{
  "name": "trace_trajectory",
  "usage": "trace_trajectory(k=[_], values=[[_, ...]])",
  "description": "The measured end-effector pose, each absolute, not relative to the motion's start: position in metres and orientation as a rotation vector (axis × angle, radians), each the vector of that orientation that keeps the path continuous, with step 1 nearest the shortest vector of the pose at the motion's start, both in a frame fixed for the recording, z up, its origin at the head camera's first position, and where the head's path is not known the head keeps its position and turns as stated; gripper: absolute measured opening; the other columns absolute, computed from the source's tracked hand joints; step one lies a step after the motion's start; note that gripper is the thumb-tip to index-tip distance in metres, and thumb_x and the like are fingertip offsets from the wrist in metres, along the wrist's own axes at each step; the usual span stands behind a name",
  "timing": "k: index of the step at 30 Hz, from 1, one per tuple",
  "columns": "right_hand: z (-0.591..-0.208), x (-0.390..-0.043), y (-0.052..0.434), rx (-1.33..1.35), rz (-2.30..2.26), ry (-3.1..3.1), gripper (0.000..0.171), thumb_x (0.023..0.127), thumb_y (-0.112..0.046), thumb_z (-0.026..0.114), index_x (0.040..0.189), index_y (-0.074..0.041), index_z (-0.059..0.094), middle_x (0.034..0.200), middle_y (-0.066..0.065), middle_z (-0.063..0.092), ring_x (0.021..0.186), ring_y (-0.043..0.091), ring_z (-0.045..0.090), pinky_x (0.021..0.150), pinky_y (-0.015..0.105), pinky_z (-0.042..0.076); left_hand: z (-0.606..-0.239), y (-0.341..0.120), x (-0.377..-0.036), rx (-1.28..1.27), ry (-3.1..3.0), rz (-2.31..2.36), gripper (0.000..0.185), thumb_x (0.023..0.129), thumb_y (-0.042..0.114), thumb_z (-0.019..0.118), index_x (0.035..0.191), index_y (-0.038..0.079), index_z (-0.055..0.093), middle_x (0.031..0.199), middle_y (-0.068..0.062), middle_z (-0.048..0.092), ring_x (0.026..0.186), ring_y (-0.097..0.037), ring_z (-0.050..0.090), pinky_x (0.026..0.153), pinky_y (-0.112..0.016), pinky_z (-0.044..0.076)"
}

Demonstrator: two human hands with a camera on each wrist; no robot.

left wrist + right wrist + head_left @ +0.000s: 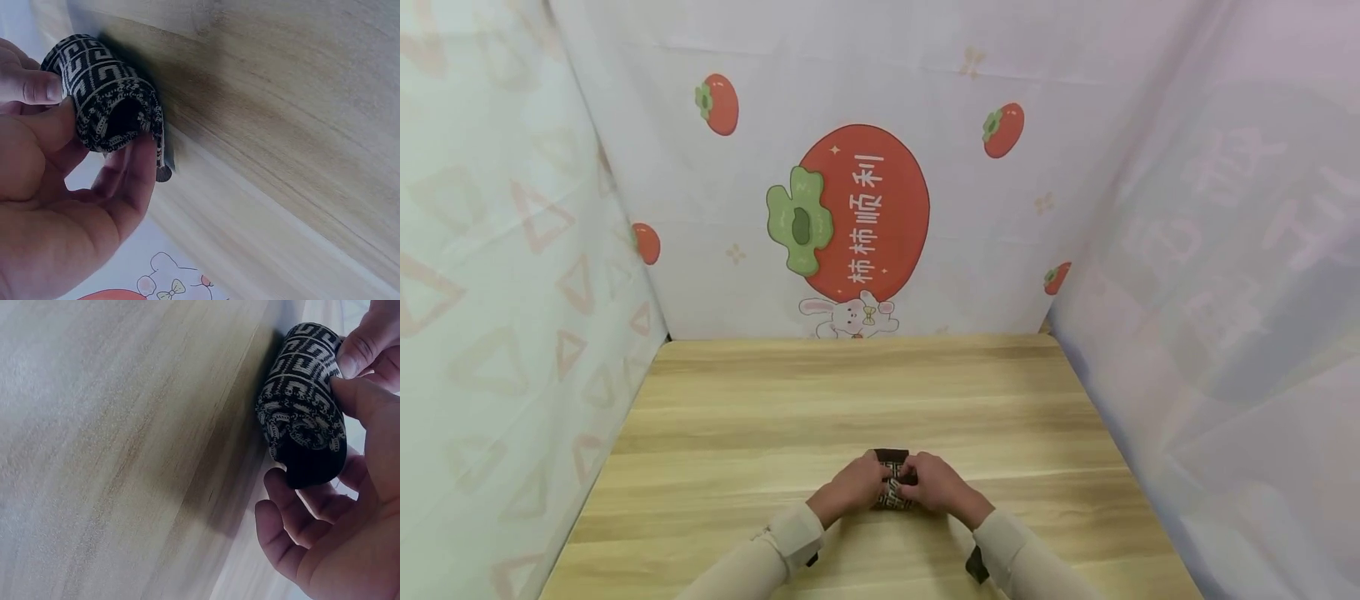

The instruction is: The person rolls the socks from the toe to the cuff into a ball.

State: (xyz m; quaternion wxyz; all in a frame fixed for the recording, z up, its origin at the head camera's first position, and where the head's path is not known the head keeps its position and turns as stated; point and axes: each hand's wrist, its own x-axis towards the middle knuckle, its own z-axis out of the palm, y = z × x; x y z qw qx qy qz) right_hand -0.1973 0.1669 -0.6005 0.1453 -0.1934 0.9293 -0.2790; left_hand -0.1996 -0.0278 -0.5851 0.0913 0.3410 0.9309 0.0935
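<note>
A rolled-up black-and-white patterned knit sock [893, 485] lies on the wooden table [850, 400] near its front edge. Both hands are on the roll. My left hand [852, 487] grips its left end, thumb on top and fingers curled beneath, as the left wrist view shows on the sock [103, 94]. My right hand [934, 483] grips the right end, thumb pressed on the sock [306, 400] and fingers curved under it. The roll's open end shows a dark inside. Both forearms wear cream sleeves.
White cloth walls printed with red persimmons and a rabbit [850, 317] close in the table at the back and both sides. Bare wood stretches from the hands to the back wall.
</note>
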Motion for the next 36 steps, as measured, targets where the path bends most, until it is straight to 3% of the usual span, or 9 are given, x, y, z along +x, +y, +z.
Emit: trace_trajectory(k=[10, 17, 24, 28, 32, 36], values=[[-0.601, -0.198, 0.162, -0.563, -0.788, 2.777, 0.016, 0.091, -0.026, 0.075, 0.092, -0.017, 0.062, 0.082, -0.005, 0.061, 0.068, 0.007, 0.048, 0.062, 0.026, 0.043, -0.594, -0.030, -0.200, 0.694, 2.789, 0.637, 0.013, 0.094, 0.018, 0.072, 0.095, 0.009, 0.062, 0.084, -0.001, 0.061, 0.075, -0.012, 0.054, 0.064, -0.029, 0.045], [-0.597, -0.198, 0.155, -0.542, -0.677, 2.930, 0.013, 0.089, -0.027, 0.078, 0.083, -0.019, 0.069, 0.082, -0.003, 0.057, 0.073, 0.011, 0.049, 0.064, 0.030, 0.045, -0.615, -0.030, -0.200, 0.759, 2.945, 0.740, 0.014, 0.092, 0.014, 0.072, 0.087, 0.013, 0.060, 0.084, 0.001, 0.051, 0.077, -0.013, 0.044, 0.066, -0.025, 0.042], [-0.601, -0.196, 0.148, -0.597, -0.598, 3.079, 0.012, 0.087, -0.024, 0.080, 0.079, -0.021, 0.072, 0.080, -0.006, 0.059, 0.074, 0.012, 0.051, 0.063, 0.027, 0.045, -0.625, -0.030, -0.194, 1.013, 3.176, 0.701, 0.010, 0.089, 0.005, 0.073, 0.086, 0.014, 0.068, 0.080, 0.001, 0.061, 0.073, -0.012, 0.051, 0.065, -0.022, 0.048], [-0.605, -0.192, 0.146, -0.614, -0.575, 3.151, 0.010, 0.086, -0.023, 0.080, 0.078, -0.020, 0.075, 0.076, -0.007, 0.059, 0.071, 0.011, 0.049, 0.063, 0.026, 0.045, -0.630, -0.031, -0.183, 1.146, 3.297, 0.463, 0.003, 0.089, 0.015, 0.076, 0.091, 0.014, 0.074, 0.083, 0.002, 0.066, 0.075, -0.012, 0.057, 0.067, -0.022, 0.051], [-0.609, -0.187, 0.146, -0.663, -0.520, 3.251, 0.007, 0.086, -0.023, 0.081, 0.081, -0.020, 0.077, 0.076, -0.007, 0.061, 0.069, 0.010, 0.048, 0.063, 0.025, 0.045, -0.633, -0.031, -0.175, 1.168, 3.321, 0.331, 0.029, 0.085, 0.030, 0.082, 0.105, 0.011, 0.074, 0.093, 0.000, 0.067, 0.086, -0.013, 0.060, 0.075, -0.024, 0.055], [-0.623, -0.182, 0.147, -0.759, -0.492, 3.387, 0.006, 0.085, -0.023, 0.082, 0.085, -0.020, 0.077, 0.080, -0.007, 0.064, 0.071, 0.010, 0.052, 0.065, 0.026, 0.046, -0.633, -0.030, -0.174, 1.146, 3.326, 0.319, 0.042, 0.077, 0.030, 0.087, 0.110, 0.009, 0.071, 0.098, -0.002, 0.065, 0.091, -0.015, 0.059, 0.079, -0.024, 0.055]])
